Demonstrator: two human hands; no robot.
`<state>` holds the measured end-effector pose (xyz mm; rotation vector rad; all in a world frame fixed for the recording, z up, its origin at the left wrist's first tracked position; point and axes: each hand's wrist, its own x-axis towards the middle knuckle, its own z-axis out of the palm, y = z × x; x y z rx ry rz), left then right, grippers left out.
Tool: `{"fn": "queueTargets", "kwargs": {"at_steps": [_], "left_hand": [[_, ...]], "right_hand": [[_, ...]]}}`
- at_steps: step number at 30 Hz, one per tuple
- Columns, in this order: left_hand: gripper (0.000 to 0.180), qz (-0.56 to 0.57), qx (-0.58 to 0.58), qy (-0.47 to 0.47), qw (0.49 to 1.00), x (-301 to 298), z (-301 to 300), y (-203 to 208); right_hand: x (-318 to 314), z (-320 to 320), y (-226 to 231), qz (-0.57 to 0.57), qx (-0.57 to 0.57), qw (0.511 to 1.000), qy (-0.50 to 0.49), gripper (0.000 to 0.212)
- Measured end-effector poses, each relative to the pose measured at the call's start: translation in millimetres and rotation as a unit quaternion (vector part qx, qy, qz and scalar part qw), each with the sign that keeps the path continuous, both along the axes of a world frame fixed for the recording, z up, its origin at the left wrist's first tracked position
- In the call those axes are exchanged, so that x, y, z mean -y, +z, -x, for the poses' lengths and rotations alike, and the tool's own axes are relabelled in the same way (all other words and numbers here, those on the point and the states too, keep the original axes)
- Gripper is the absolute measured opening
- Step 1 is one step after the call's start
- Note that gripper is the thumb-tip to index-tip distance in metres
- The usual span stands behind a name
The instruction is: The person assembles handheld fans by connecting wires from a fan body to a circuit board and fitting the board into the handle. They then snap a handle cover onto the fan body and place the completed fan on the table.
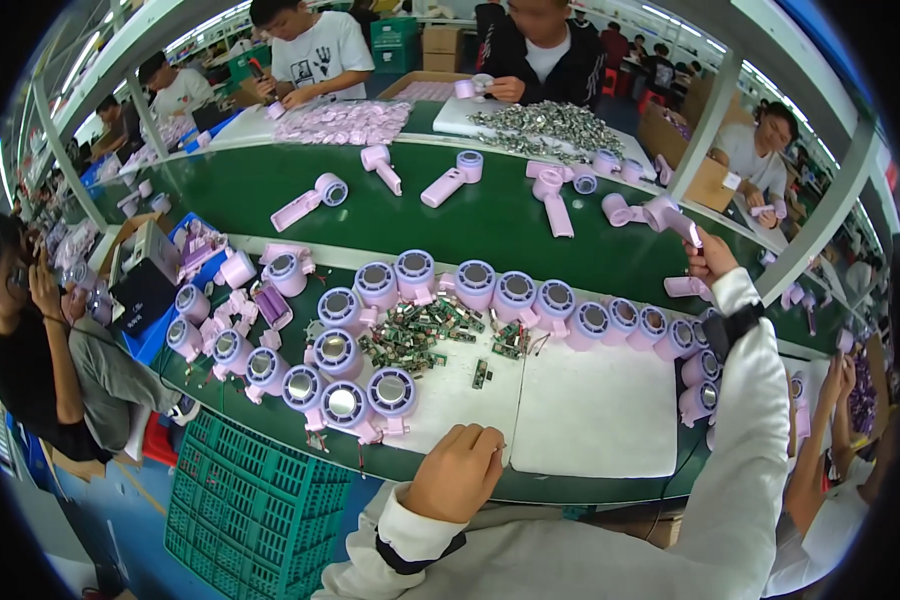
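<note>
My right arm stretches to the far right, where my right hand (708, 255) is closed round the handle of a pink handheld fan (662, 211) at the green belt. Curled at the near edge of the white mat (595, 420), my left hand (457, 473) shows its back; its palm, and anything in it, is hidden. Beyond it, a single small green circuit board (482, 375) lies apart from a heap of circuit boards (420, 332). Round fan heads in lilac and pink (391, 392) stand in a curved row around the heap and along the mat's far side.
Several pink fans (450, 180) lie spread along the green belt (390, 225). At left are a blue tray (205, 240) of pink parts and a black-and-white box (148, 275). Green crates (255, 495) stand below the table's left edge. Other people work across the belt and at both sides.
</note>
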<state>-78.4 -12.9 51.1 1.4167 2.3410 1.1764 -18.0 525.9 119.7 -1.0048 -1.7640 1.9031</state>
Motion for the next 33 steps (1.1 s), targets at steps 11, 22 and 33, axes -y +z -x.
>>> {"fn": "queueTargets", "kwargs": {"at_steps": [11,22,33], "left_hand": [[0.028,-0.045,0.120,-0.016,0.992,6.1,2.7,7.0],[0.021,-0.154,0.281,-0.060,0.945,-4.7,-10.6,-15.0],[0.026,-0.180,0.206,-0.117,0.955,2.0,-25.4,-7.9]], "right_hand": [[281.5,-121.8,31.7,-0.279,0.100,0.926,0.235,0.016],[362.8,-98.7,-48.5,-0.503,0.072,0.833,0.220,0.029],[336.3,-69.9,-48.8,-0.558,0.017,0.782,0.278,0.014]]}}
